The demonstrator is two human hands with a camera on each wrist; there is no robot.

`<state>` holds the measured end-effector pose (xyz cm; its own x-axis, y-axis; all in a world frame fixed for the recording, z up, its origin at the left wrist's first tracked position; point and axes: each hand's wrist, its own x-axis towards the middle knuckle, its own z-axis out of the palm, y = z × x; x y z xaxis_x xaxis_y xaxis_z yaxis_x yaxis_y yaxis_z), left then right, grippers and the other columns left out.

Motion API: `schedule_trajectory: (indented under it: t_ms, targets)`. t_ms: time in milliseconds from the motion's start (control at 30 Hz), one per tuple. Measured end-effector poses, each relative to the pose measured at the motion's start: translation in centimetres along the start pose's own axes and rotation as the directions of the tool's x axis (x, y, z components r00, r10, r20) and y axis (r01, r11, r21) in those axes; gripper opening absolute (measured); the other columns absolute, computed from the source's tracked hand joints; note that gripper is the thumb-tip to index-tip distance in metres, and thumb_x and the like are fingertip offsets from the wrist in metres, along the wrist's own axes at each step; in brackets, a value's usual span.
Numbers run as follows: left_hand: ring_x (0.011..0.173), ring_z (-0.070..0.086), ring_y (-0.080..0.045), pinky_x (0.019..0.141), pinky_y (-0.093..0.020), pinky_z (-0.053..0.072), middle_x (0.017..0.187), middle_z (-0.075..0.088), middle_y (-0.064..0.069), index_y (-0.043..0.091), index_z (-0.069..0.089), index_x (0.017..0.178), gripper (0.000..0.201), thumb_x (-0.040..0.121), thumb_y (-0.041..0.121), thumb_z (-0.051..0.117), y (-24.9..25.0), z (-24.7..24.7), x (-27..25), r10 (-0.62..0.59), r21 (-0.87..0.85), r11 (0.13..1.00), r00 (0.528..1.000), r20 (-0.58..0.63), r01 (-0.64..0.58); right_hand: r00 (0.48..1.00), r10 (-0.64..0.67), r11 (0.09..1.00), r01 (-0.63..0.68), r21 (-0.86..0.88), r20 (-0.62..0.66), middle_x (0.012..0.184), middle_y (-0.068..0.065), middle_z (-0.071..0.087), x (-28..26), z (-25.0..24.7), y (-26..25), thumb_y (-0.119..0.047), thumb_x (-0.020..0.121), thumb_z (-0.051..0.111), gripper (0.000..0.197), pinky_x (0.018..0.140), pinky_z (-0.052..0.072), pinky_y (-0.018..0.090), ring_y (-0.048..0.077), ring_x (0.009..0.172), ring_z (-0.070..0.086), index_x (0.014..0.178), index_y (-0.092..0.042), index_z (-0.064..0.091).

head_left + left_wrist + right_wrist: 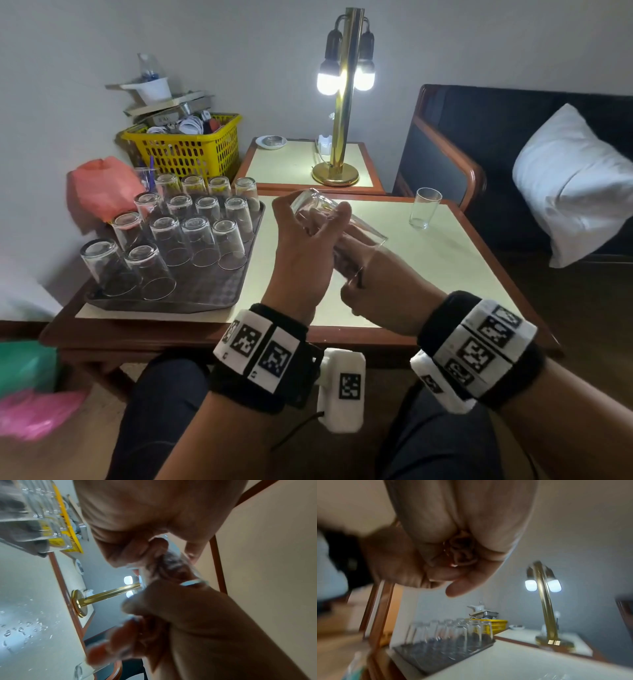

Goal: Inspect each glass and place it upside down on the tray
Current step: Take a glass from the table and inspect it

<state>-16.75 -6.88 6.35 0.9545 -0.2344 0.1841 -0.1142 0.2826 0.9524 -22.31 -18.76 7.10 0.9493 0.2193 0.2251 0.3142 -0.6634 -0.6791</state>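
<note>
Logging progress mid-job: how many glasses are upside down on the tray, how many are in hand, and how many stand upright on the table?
Upside-down glasses on the tray: 14
Held glass, gripped by left hand and right hand: 1
Upright glass on the table: 1
Total: 16

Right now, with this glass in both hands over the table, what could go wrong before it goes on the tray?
1. The glass lies tilted between the left hand and right hand; it could slip onto the table.
2. The tray is crowded with upturned glasses; the free spot is at its near right, so setting down could knock a neighbour.
3. An upright glass stands at the far edge; a sweeping right arm might tip it.
</note>
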Motion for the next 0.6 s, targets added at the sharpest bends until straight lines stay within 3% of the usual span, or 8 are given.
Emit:
schedule_trajectory:
  t_ms: [100, 167, 233, 333, 400, 467, 533, 600]
  targets:
    - [0.092, 0.07, -0.022, 0.065, -0.029, 0.055, 0.11, 0.062, -0.009, 0.043, 0.047, 0.106, 0.034, 0.094, 0.027, 0.074, 0.3, 0.5, -0.4, 0.044, -0.064, 0.997, 0.999, -0.032, -0.046, 0.998, 0.048, 0.917, -0.064, 0.393, 0.051, 0.131, -0.005, 0.059, 0.0, -0.2, -0.1, 0.02, 0.082, 0.058, 0.089, 0.055, 0.058, 0.024, 0.027, 0.085, 0.07, 0.141, -0.045, 0.045]
    - [0.097, 0.067, -0.028, 0.074, -0.043, 0.056, 0.11, 0.06, -0.009, 0.046, 0.054, 0.103, 0.031, 0.088, 0.031, 0.076, 0.0, 0.5, -0.7, 0.089, -0.142, 0.986, 0.996, -0.021, -0.091, 0.987, 0.049, 0.63, -0.148, 0.762, 0.151, 0.111, 0.027, 0.057, -0.3, -0.8, -0.6, 0.021, 0.081, 0.057, 0.08, 0.049, 0.058, 0.031, 0.022, 0.051, 0.058, 0.141, -0.032, 0.053]
    - [0.095, 0.066, -0.024, 0.075, -0.046, 0.056, 0.109, 0.058, -0.01, 0.044, 0.054, 0.108, 0.031, 0.088, 0.031, 0.074, -0.4, 0.4, -0.6, 0.102, -0.177, 0.979, 0.995, 0.0, -0.101, 0.982, 0.036, 0.465, -0.18, 0.867, 0.185, 0.104, 0.027, 0.052, -0.6, -0.8, -0.5, 0.018, 0.08, 0.056, 0.073, 0.047, 0.056, 0.032, 0.014, 0.043, 0.047, 0.14, -0.023, 0.054]
    - [0.089, 0.067, -0.021, 0.072, -0.04, 0.056, 0.114, 0.058, -0.018, 0.029, 0.046, 0.121, 0.044, 0.086, 0.038, 0.069, -0.4, 0.2, -0.2, 0.061, -0.055, 0.997, 0.998, 0.004, -0.06, 0.984, 0.136, 0.728, -0.176, 0.662, 0.112, 0.113, 0.021, 0.063, 0.0, -0.4, 0.2, 0.019, 0.086, 0.056, 0.077, 0.047, 0.057, 0.031, 0.022, 0.049, 0.055, 0.145, -0.03, 0.049]
    - [0.091, 0.069, -0.029, 0.078, -0.049, 0.055, 0.118, 0.06, -0.02, 0.027, 0.042, 0.119, 0.052, 0.08, 0.051, 0.067, -0.4, 0.0, -0.1, 0.008, 0.018, 1.0, 0.999, -0.051, -0.007, 0.996, 0.089, 0.988, -0.086, 0.126, -0.012, 0.146, -0.012, 0.051, 0.6, -0.2, 0.9, 0.011, 0.089, 0.059, 0.083, 0.062, 0.062, 0.029, 0.02, 0.085, 0.072, 0.152, -0.039, 0.038]
    - [0.119, 0.063, -0.046, 0.101, -0.064, 0.048, 0.133, 0.057, -0.027, 0.033, 0.04, 0.12, 0.059, 0.075, 0.057, 0.069, -0.4, -0.2, -0.1, -0.086, -0.014, 0.996, 0.991, -0.098, 0.085, 0.998, -0.054, 0.971, 0.059, -0.233, 0.028, 0.162, -0.014, 0.032, 0.7, 0.6, 1.8, 0.005, 0.091, 0.06, 0.083, 0.09, 0.06, 0.03, 0.022, 0.13, 0.058, 0.157, -0.036, 0.032]
    - [0.119, 0.064, -0.041, 0.104, -0.067, 0.045, 0.126, 0.059, -0.023, 0.036, 0.044, 0.115, 0.052, 0.076, 0.051, 0.073, -0.7, -0.1, -0.2, -0.095, -0.066, 0.994, 0.989, -0.115, 0.088, 0.993, -0.092, 0.991, 0.098, -0.094, 0.072, 0.158, -0.015, 0.036, 0.7, 0.9, 2.1, 0.01, 0.087, 0.063, 0.086, 0.091, 0.057, 0.023, 0.023, 0.137, 0.05, 0.157, -0.032, 0.034]
    - [0.105, 0.068, -0.032, 0.097, -0.064, 0.052, 0.112, 0.061, -0.013, 0.038, 0.05, 0.108, 0.036, 0.081, 0.042, 0.074, -1.3, 0.0, -0.1, -0.039, -0.135, 0.991, 0.993, -0.111, 0.024, 0.993, 0.044, 0.929, -0.08, 0.36, 0.108, 0.128, -0.011, 0.061, 0.6, 0.5, 1.7, 0.018, 0.085, 0.062, 0.087, 0.064, 0.059, 0.022, 0.029, 0.095, 0.07, 0.153, -0.031, 0.04]
